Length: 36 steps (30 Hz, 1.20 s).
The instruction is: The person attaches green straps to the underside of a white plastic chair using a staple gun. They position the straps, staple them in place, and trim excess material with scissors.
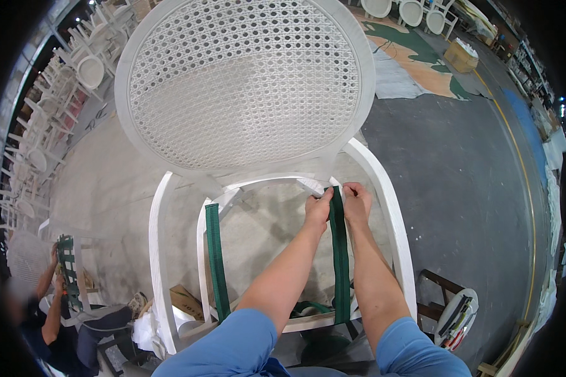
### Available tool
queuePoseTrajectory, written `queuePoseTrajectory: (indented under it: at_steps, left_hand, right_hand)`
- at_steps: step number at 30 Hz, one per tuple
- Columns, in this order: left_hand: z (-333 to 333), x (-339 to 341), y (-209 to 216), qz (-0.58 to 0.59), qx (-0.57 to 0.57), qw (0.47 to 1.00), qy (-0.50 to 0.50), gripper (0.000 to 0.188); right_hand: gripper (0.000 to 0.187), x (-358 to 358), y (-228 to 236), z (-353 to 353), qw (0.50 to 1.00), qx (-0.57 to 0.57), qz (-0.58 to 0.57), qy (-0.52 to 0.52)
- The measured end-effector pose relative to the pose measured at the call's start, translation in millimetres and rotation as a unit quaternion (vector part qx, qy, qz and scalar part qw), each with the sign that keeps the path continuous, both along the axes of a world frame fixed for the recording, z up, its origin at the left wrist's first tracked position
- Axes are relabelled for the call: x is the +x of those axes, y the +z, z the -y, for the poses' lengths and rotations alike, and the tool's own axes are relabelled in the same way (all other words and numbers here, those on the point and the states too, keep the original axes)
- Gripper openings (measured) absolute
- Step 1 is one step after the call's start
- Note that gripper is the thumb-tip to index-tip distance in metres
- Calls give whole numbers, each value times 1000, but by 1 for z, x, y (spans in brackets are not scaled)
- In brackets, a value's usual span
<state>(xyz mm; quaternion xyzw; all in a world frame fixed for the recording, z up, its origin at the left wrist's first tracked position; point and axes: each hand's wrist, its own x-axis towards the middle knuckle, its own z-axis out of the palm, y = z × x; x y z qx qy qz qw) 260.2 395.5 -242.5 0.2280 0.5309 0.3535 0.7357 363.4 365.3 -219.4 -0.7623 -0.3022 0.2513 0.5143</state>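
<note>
A white chair frame (393, 213) with a round cane back (245, 94) stands in front of me, its seat opening without a panel. Two green webbing straps run from front to back across that opening. At the far end of the right strap (339, 257), my left hand (319, 207) is closed with the strap's edge between thumb and fingers. My right hand (357, 202) is closed just right of the same end, beside the back seat rail. What its fingertips pinch is hidden. The left strap (215, 261) lies untouched by either hand.
At the lower left a co-worker (50, 314) handles another chair with green webbing (69, 270). White chairs (88, 72) are stacked along the left. A small round stool (455, 317) with tools on it stands at right. A cardboard box (460, 56) sits far right.
</note>
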Motion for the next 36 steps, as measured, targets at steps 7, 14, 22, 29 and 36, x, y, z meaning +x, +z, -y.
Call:
queuePoseTrajectory:
  at_steps: [7,14,22,29,36]
  left_hand:
    - [1,-3,4,-13,-11,999,28,47]
    - [0,-4,9,-11,-12,1000,24,52]
    - [6,0,24,-36,4,999,12,66]
    - [3,-12,17,-23,-7,999,39,62]
    - [3,-5,21,-22,-20,999,36,56]
  right_hand:
    - [8,-14,13,-1,1000,-2,13,28]
    - [7,-16,14,-5,997,-10,77,26]
    - [10,-7,9,-3,996,4,88,27]
    - [11,-26,17,-7,999,-10,41,22]
    - [11,-18,9,-9,998,-6,64,15]
